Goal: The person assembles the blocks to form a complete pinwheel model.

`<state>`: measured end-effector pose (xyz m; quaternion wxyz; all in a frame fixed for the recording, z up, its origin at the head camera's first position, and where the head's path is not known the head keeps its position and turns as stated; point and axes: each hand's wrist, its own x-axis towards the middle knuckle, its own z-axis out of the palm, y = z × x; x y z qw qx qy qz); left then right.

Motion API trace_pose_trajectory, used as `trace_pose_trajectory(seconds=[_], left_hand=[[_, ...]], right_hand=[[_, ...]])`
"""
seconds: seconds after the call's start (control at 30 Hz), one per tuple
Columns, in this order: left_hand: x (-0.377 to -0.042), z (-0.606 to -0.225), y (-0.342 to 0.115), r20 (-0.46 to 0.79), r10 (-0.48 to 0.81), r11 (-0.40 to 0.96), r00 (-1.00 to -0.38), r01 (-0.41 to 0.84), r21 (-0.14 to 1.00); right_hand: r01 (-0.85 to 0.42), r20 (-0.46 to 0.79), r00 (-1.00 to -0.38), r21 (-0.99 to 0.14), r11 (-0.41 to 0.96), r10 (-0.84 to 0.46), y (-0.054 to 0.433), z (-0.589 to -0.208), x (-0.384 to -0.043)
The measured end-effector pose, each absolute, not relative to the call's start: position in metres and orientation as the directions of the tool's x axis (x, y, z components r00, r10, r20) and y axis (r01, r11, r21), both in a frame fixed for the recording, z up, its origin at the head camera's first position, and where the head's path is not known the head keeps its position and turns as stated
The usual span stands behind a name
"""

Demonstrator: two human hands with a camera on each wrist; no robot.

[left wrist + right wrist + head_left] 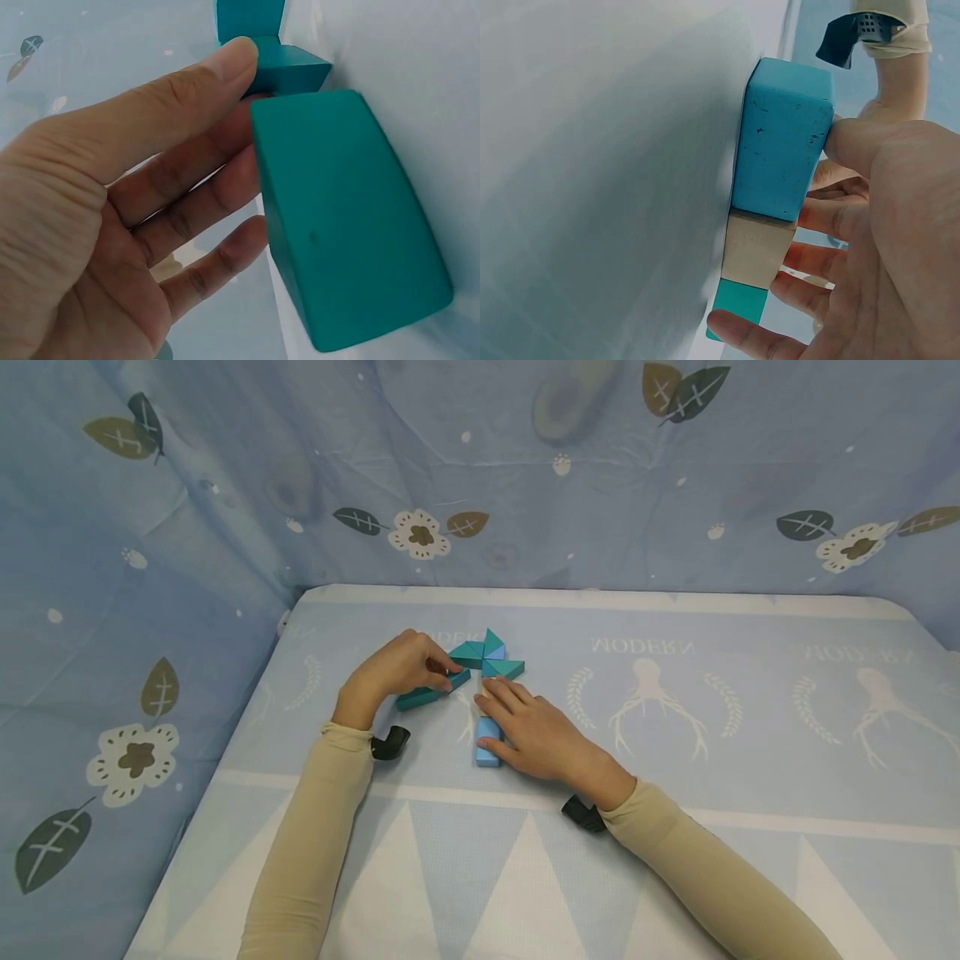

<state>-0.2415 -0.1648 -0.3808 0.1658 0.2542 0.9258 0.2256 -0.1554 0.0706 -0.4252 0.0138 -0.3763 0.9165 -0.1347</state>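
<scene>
My left hand pinches a small teal block between thumb and fingers, at the left of a pinwheel of teal and blue triangular blocks. A second teal block lies end to end with it, nearest the left wrist camera. My right hand rests along a straight row of blocks, fingers fairly straight. In that row are a light blue block, a plain wooden block and a teal block. The right thumb touches the blue block; the fingers partly hide the wooden one in the head view.
A pale blue patterned cloth covers the table. Blue printed curtains hang behind and at the left. A black wrist device sits at the left wrist, another black device at the right.
</scene>
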Motion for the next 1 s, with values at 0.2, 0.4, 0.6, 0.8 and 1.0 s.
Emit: trace_pose_trajectory(seconds=[0.2,0.4,0.6,0.8,1.0], left_hand=[[-0.2409,-0.3826,-0.1611,-0.167,0.547,0.765,-0.820,0.410,0.496],[-0.2398,-0.3838,-0.1596,-0.150,0.552,0.759,-0.820,0.420,0.497],[-0.2401,-0.3850,-0.1574,-0.147,0.547,0.770,-0.824,0.426,0.476],[-0.2399,-0.3854,-0.1559,-0.128,0.549,0.772,-0.826,0.442,0.457],[-0.2404,-0.3861,-0.1555,-0.117,0.549,0.769,-0.827,0.446,0.458]], right_hand=[[-0.688,0.080,-0.715,-0.254,0.680,-0.694,0.0708,-0.4242,-0.1553],[-0.687,0.073,-0.715,-0.259,0.679,-0.695,0.0708,-0.4245,-0.1551],[-0.686,0.070,-0.715,-0.259,0.680,-0.695,0.0709,-0.4245,-0.1552],[-0.687,0.074,-0.716,-0.256,0.680,-0.694,0.0710,-0.4251,-0.1551],[-0.685,0.075,-0.717,-0.259,0.681,-0.693,0.0709,-0.4246,-0.1547]])
